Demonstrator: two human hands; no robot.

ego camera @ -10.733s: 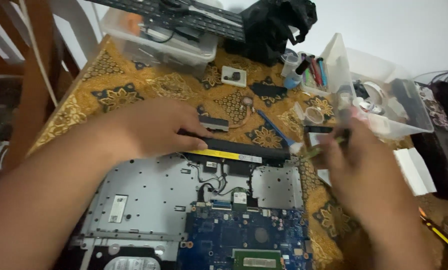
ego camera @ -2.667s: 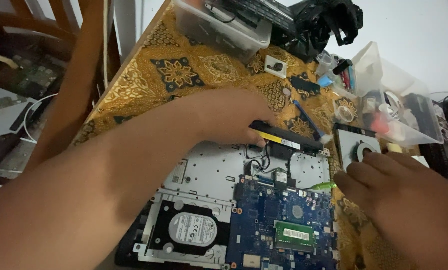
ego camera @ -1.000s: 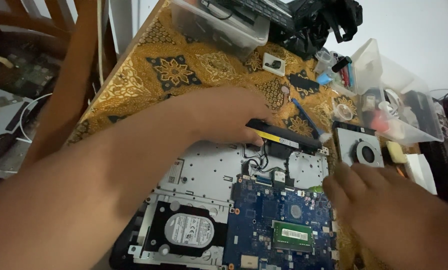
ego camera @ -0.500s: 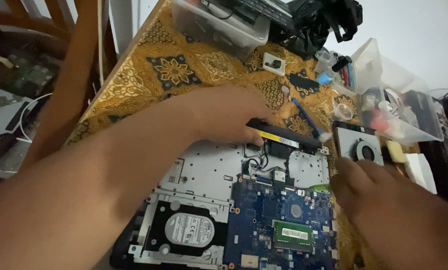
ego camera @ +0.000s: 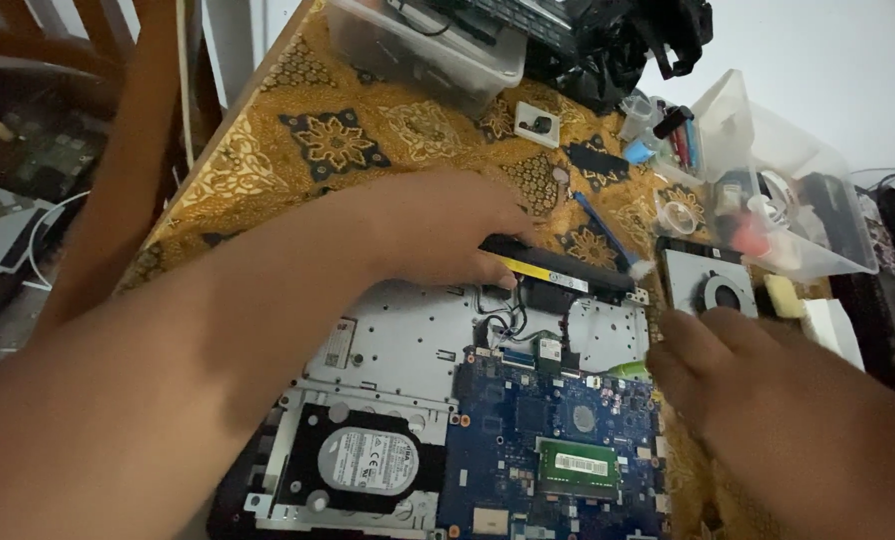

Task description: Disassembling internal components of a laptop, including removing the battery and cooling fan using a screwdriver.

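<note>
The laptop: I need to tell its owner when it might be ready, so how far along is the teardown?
Done: the bottom cover is off the laptop, baring the blue mainboard, and a cooling fan lies out on the cloth. In hand: the left hand rests on the black and yellow strip at the rear edge; the right hand holds a green tool at the board's edge. Left: hard drive and memory module remain seated.

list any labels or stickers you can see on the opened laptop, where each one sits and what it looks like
Drive label: round-cornered white sticker on the hard drive, lower left of the laptop.
Memory label: narrow white strip on the green memory stick, lower right on the blue board.
Frame sticker: small white rectangle on the silver frame, under the left forearm.
</note>
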